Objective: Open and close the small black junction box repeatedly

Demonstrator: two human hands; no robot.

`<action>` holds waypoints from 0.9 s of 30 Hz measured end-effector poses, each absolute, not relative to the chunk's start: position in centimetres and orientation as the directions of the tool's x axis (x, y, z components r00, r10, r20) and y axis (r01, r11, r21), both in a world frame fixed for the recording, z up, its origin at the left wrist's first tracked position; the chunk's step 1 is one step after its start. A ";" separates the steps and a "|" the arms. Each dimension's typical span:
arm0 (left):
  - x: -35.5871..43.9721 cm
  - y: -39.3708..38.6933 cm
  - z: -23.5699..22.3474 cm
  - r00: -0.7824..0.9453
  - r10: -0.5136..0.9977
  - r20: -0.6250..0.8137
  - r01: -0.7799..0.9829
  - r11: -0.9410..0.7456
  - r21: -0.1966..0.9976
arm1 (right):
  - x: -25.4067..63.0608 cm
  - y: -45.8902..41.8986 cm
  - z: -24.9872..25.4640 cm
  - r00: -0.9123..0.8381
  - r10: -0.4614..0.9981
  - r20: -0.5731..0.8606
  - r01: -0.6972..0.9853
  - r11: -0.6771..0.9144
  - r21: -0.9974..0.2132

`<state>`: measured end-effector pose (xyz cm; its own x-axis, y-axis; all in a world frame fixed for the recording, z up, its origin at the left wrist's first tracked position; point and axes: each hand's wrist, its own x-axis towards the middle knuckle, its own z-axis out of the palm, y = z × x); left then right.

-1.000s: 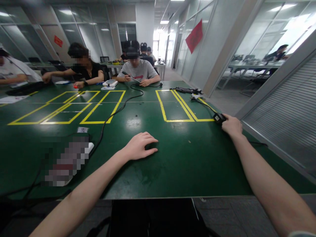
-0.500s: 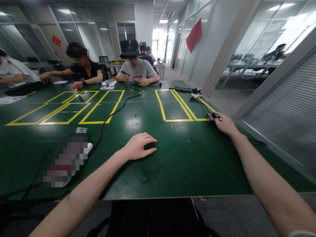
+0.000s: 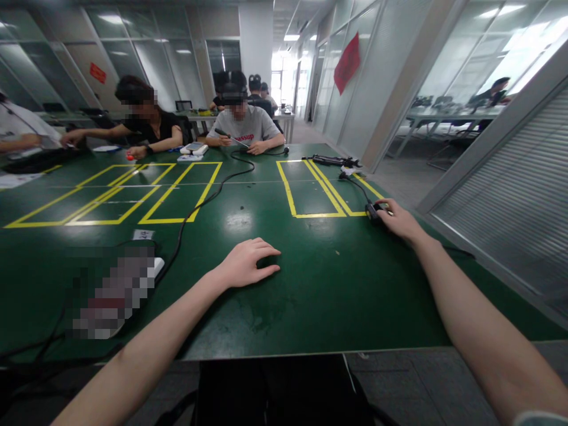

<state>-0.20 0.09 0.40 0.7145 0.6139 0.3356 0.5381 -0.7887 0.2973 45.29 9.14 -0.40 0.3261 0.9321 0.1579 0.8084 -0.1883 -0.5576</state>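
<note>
Resting on the green table (image 3: 306,302), my left hand (image 3: 248,262) is open, thumb and fingers apart, with nothing in it. Farther out, near the right edge, my right hand (image 3: 398,220) closes round a small black power adapter (image 3: 373,213). A thin cord (image 3: 360,188) runs from the adapter toward a plug (image 3: 343,176) on the far side. More cord comes out behind my right wrist and lies by the table edge. My palm hides part of the adapter.
Yellow tape rectangles (image 3: 317,215) mark the tabletop. Beyond them lies a folded black stand (image 3: 332,161). A blurred-out pale object (image 3: 115,296) sits at left, beside a long black cable (image 3: 181,228). Across the table, a person (image 3: 246,127) holds a screwdriver-like tool; other people sit farther left.
My right hand has moved left across the table with the adapter, and its cord has shifted too. My left hand stays in place. The view has turned slightly right.
</note>
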 end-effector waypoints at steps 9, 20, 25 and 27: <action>-0.2 0.0 0.5 0.713 0.611 0.344 0.534 -0.791 0.297 | 44.5 9.0 0.0 0.263 0.953 0.150 0.879 -0.172 -0.444; -0.2 0.0 0.6 0.713 0.617 0.333 0.539 -0.786 0.302 | 44.4 9.3 0.8 0.377 0.926 0.032 0.854 -0.334 -0.399; -0.2 0.1 0.6 0.716 0.620 0.321 0.540 -0.783 0.308 | 44.4 9.1 0.7 0.340 0.939 -0.054 0.830 -0.326 -0.452; -0.2 0.1 0.6 0.715 0.621 0.321 0.540 -0.782 0.309 | 44.9 9.2 0.4 0.317 0.946 0.073 0.893 -0.271 -0.359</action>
<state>-0.22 0.07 0.58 0.7150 0.6210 0.3213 0.5405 -0.7824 0.3094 44.93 9.24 0.36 0.3168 0.9457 0.0730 0.8931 -0.2715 -0.3587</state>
